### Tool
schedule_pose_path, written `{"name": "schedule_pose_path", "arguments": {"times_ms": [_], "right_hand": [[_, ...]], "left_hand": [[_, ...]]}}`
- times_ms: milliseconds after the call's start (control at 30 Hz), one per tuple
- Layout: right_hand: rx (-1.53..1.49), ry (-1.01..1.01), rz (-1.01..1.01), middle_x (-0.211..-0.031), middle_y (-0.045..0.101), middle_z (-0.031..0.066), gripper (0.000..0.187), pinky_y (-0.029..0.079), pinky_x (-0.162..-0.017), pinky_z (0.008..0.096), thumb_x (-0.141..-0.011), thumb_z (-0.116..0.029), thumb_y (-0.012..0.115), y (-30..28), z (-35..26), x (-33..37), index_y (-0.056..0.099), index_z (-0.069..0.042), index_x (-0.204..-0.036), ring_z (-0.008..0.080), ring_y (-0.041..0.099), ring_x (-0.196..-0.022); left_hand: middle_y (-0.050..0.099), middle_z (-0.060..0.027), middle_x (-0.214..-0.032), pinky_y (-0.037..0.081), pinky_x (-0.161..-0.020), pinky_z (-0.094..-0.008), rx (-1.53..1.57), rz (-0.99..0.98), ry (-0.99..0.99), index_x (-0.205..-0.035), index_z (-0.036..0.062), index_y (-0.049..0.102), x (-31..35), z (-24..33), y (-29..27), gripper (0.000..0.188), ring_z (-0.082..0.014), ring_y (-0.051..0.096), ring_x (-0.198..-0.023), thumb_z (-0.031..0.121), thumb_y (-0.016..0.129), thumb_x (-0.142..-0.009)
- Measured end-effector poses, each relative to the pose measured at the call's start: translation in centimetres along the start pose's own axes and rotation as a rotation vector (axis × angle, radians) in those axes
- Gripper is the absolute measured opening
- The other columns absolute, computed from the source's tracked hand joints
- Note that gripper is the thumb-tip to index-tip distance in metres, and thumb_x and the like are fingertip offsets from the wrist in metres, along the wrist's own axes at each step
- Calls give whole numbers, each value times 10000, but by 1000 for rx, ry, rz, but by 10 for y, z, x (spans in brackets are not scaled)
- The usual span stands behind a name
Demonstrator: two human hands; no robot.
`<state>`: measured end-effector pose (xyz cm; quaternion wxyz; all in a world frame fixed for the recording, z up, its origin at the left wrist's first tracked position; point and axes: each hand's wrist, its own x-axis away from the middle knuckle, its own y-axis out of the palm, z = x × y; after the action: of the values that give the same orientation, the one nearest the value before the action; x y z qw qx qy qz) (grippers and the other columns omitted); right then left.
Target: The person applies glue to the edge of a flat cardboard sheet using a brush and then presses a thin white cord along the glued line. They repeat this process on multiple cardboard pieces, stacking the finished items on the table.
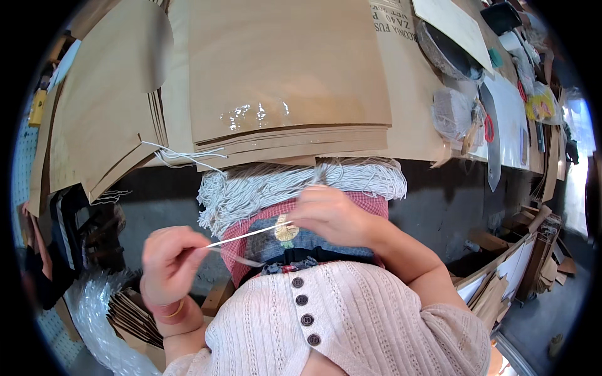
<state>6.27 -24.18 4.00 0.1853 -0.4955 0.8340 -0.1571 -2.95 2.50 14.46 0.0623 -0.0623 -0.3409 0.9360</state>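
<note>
Between my hands a white cord (248,234) is pulled taut, slanting up from left to right in front of my waist. My left hand (168,257) pinches its lower end between thumb and fingers. The other end is in the closed fingers of my right hand (332,215), which is slightly blurred. A thick bundle of white cords (251,193) lies across my lap, over a red checked cloth (373,203). Just beyond it, a stack of brown paper sheets (288,69) sits on the table, with shiny wet-looking patches near its front edge.
At the left stands another brown paper stack (100,100), with loose white cords (182,153) at its corner. Red-handled scissors (489,128), a long blade (491,135) and a dark bowl (448,53) are at the right. Clear plastic wrap (100,319) is at lower left, near another person's arm (41,241).
</note>
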Motion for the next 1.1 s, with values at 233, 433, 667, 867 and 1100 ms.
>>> {"name": "schedule_pose_path", "arguments": {"times_ms": [233,433,667,867,1100], "right_hand": [[97,216,392,-750,649,72,93,451,-568,249,-746,-16,684,-113,-35,45,715,-13,-833,153,594,-656],[179,495,522,-770,631,29,59,428,-625,237,-785,-37,651,-166,-6,30,669,12,-812,88,549,-696],[-168,813,618,-730,571,-6,44,439,-646,200,-786,-25,668,-131,97,16,644,0,-814,78,549,-696],[-441,709,692,-732,455,-37,156,458,-594,227,-735,-12,695,-130,100,21,546,-56,-718,67,496,-685],[161,662,624,-731,495,-10,291,497,-637,264,-671,-10,743,-120,93,17,482,-51,-793,129,530,-678]], "left_hand": [[516,-68,-651,353,-542,-242,-179,247,-43,-752,-27,562,0,-24,-38,66,-140,477,-589,-77,605,-757],[552,2,-691,370,-574,-212,51,189,-231,-820,-39,618,-63,-102,-35,53,-62,474,-651,9,622,-840],[635,-9,-730,445,-599,-225,174,144,-308,-817,-43,654,-95,-180,20,120,-70,558,-684,75,673,-813],[588,-54,-805,452,-678,-320,-575,381,-4,-792,18,594,-101,-136,36,128,-224,571,-753,68,701,-743],[561,-117,-991,440,-777,-389,-575,280,308,-980,27,599,-91,-131,53,265,-310,548,-891,-38,608,-723]]}}
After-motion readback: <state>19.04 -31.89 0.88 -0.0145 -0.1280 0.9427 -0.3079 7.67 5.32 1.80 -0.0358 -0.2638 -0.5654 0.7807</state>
